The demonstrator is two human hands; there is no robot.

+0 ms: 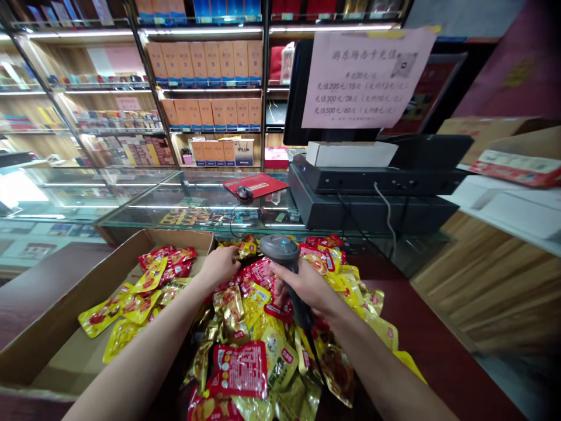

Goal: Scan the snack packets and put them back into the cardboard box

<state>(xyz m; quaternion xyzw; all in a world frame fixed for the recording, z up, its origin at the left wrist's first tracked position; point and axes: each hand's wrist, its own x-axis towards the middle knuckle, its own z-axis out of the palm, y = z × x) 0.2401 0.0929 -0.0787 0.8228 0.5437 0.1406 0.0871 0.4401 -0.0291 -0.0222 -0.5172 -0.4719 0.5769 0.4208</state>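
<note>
My right hand (pixel 302 283) is wrapped around the handle of a dark grey barcode scanner (pixel 279 247), its head above the pile and its cable hanging down toward me. My left hand (pixel 222 266) is at the far left side of the pile, beside the box corner, its fingers curled at the edge of a gold and red snack packet (pixel 246 248). The fingertips are partly hidden. Beneath both hands spreads a heap of shiny snack packets, among them a red packet (pixel 240 368) and a pale yellow-green packet (pixel 280 359).
An open cardboard box (pixel 56 298) at left holds several yellow and red packets. Beyond is a glass counter (pixel 144 202) with a mouse (pixel 243 192) on a red mat (pixel 267 186). A monitor with a paper notice (pixel 368 79) stands on a black cash drawer (pixel 350 207). Stocked shelves line the back.
</note>
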